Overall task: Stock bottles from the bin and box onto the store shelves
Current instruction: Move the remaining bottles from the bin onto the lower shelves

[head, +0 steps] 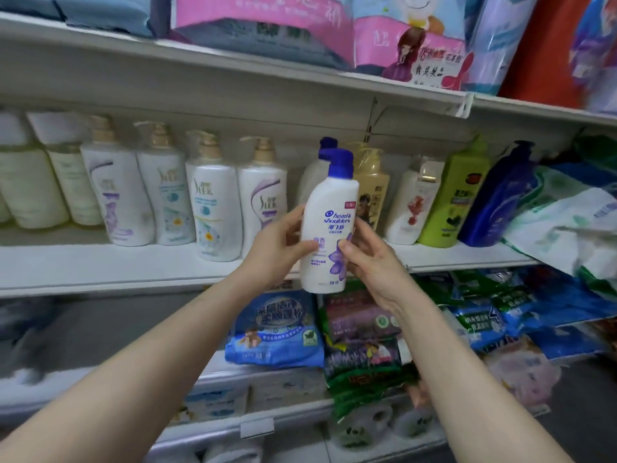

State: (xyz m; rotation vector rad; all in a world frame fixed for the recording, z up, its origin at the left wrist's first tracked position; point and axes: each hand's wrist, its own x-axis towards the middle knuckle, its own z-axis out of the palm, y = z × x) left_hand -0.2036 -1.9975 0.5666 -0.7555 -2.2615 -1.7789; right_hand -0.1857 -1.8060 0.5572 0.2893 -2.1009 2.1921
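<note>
The far edges of the view were blurred: the pale bottles at the left end of the middle shelf (100,265) and the soft packs (263,25) on the top shelf could not be read, and those packs were cut off by the upper edge. Both forearms ran out of the bottom of the frame. A white shampoo bottle (329,228) with a blue pump cap was held upright in the air in front of the middle shelf, its base level with the shelf's front lip. The left hand (278,247) gripped its left side with the thumb on the front. The right hand (370,259) held the right side, thumb pressed over the purple flower on the label, while its fingers were hidden behind the bottle.

The held bottle covered most of a second white bottle (312,175) standing behind it, of which only a blue cap and a shoulder showed. Just right of that stood an amber pump bottle (374,188), a white bottle with a red flower (415,202), a green bottle (457,198) and a leaning blue bottle (500,198). To the left stood a row of white pump bottles (213,202). Crumpled plastic bags (567,222) lay on the shelf's right end. Below, a blue detergent bag (273,325) and green bags (364,372) were partly hidden by the arms.
</note>
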